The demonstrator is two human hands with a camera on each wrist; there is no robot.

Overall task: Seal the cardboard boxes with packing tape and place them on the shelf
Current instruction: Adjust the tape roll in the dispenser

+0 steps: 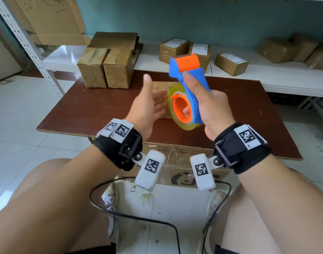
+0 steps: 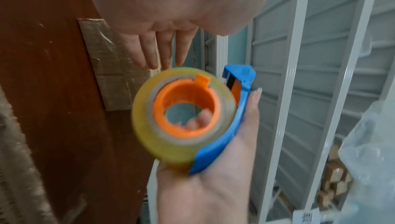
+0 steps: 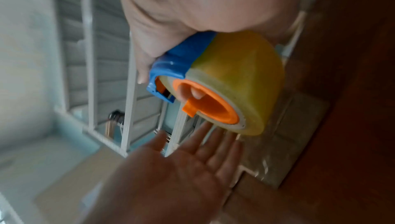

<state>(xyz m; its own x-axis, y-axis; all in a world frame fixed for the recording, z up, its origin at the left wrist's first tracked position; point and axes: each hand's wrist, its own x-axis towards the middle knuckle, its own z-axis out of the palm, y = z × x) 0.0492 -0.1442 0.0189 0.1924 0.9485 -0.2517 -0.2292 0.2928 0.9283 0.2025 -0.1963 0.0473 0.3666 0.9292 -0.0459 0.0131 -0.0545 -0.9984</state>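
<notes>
Right hand (image 1: 210, 107) grips the tape dispenser (image 1: 191, 85), fingers curled round the blue frame, fingertips showing through the orange core; it's raised above the bench (image 1: 94, 107). Orange roller end points up and away, tape roll (image 1: 177, 114) hangs at the lower end, yellowish-clear.

Left hand (image 1: 148, 105) is spread flat, palm facing the roll, fingers straight, holding nothing. In the right wrist view its fingertips (image 3: 215, 136) sit just beside the roll's rim; can't tell if they touch.

Flat cardboard box (image 2: 111, 65) lies on the bench directly behind the dispenser, mostly hidden by both hands in the head view. The left wrist view shows shiny tape on its top face; flaps down, contents not visible.

Relative to the dispenser:
- far left, on the bench's back edge: two upright cardboard boxes (image 1: 105, 68) side by side, closed, taped.
- behind them: an open box (image 1: 115, 41), flaps up, inside not visible.
- behind, on the white shelf (image 1: 267, 74): three small closed parcels with labels (image 1: 203, 52).
- far right on the same shelf: several tape-wrapped parcels (image 1: 292, 48).
- below, under the bench: a large printed carton (image 1: 175, 171).
</notes>
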